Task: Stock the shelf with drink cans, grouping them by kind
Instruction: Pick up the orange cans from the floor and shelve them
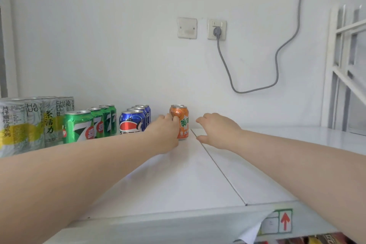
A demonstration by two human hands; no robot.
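White shelf [178, 182] — left grip [165, 131] holds orange can [184, 125]; right grip [217, 130] slack.

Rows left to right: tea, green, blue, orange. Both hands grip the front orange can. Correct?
Not quite. The head view shows only the left hand gripping the front orange can. The right hand is open beside the can, apart from it and holding nothing. The row order is as you said.

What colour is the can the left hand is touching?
The can is orange with green lettering, seen in the head view.
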